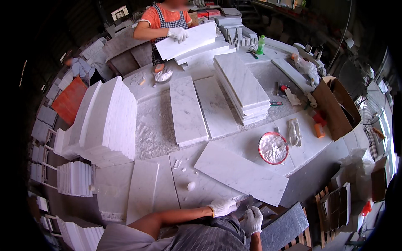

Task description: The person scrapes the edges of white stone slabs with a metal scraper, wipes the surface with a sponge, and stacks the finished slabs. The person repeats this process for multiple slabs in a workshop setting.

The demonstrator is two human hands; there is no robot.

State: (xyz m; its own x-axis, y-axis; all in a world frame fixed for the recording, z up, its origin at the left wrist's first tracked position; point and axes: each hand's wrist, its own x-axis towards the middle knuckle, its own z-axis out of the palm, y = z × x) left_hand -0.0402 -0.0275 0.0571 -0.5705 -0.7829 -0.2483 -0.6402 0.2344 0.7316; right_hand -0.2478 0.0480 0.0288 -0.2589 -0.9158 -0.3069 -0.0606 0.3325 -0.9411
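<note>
My left hand point(222, 207), in a white knit glove, is at the near edge of the work table with its fingers bunched. My right hand point(253, 219), gloved alike, is just right of it, with fingers curled in. A small dark, thin shape shows between the hands; what either one grips is too small to make out. Closest to them, a white marble slab point(240, 173) lies slanted on the table, one corner past the edge. Left of it are a small white lump point(191, 186) and scattered bits. A red-rimmed bowl of white paste point(273, 148) stands beyond the slab.
Across the table a person point(161, 25) in white gloves holds a slab. Marble stacks stand at left point(109, 121) and centre point(243, 88). Two slabs lie between them. At right are a cardboard box point(335, 106), an orange block point(319, 130), gloves point(294, 132) and a green bottle point(261, 45).
</note>
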